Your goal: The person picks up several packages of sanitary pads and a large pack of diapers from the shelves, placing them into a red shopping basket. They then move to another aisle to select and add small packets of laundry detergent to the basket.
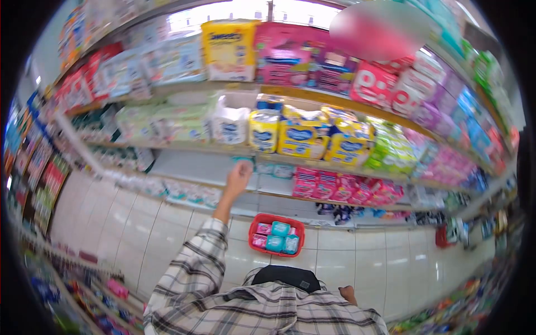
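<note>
My left hand reaches forward to a lower shelf, its fingers bent and blurred. A teal pack shows right at its fingertips; I cannot tell whether the fingers grip it. Low at my right side, partly behind the plaid shirt, my right hand hangs with its fingers curled in and nothing seen in them. On the floor before me stands a red basket holding several teal packs and pink packs.
Shelves ahead carry yellow diaper packs, a white pack and a yellow bag higher up. Pink packs line the lower shelf to the right. Pale tiled floor surrounds the basket. Stocked shelves also stand behind me.
</note>
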Demonstrator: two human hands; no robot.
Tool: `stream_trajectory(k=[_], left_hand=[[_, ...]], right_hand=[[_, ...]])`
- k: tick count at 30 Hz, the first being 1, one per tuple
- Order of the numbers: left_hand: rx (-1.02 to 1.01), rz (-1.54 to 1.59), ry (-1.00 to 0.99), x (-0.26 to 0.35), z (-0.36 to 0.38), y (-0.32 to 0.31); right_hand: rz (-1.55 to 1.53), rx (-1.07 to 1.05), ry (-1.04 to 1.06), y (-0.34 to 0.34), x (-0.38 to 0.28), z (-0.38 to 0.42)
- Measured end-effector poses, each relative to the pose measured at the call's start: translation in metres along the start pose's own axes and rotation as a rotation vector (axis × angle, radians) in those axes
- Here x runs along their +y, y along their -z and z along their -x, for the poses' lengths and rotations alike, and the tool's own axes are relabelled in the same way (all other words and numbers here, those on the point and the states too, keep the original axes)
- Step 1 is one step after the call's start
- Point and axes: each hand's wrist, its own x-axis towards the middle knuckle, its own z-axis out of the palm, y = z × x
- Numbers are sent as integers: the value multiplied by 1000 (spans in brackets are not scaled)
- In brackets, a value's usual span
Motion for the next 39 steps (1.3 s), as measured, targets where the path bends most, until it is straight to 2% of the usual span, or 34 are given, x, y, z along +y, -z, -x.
stream_trajectory(k=[1, 2, 3, 5, 6, 7, 8, 11, 14, 16, 18, 25, 28, 32, 36, 39], left_hand=[[-19, 160, -11, 36, -34, -4], [23, -30, -187, 73, -65, -2], [-34, -42, -202, 111, -92, -1], [21, 75, -443, 186, -128, -7], [-3, 122, -495, 208, -151, -12], [-29, 162, -554, 233, -167, -17], [-6, 177, -667, 250, -184, -25], [-22, 76, -737, 315, -205, -41], [-70, 37, -798, 364, -216, -69], [-61, -2, -885, 384, -225, -99], [-1, -81, -1022, 398, -239, -129], [134, -246, -1039, 453, -262, -188], [243, -373, -1140, 466, -277, -204], [243, -751, -1102, 473, -283, -223], [247, -886, -1094, 475, -283, -236], [235, -982, -1067, 476, -277, -240]], right_hand=[[-48, 82, 66, -4, 14, 3], [-89, 163, 134, -13, 29, 3], [-123, 247, 206, -23, 46, 0], [-264, 197, 67, -45, 77, -9], [-333, 171, 4, -55, 91, -11], [-459, 80, -149, -67, 102, -10], [-528, 44, -186, -62, 97, 11], [-586, -9, -250, -28, 61, 103], [-619, -71, -208, -60, 83, 121], [-553, -83, -210, -145, 145, 76], [-525, -90, -211, -175, 164, 60], [-642, -96, -204, -73, 96, 29], [-650, -91, -181, -39, 91, -8], [-643, -76, -173, -2, 113, -56], [-628, 8, -130, 22, 156, -98], [-565, 154, -15, 36, 194, -164]])
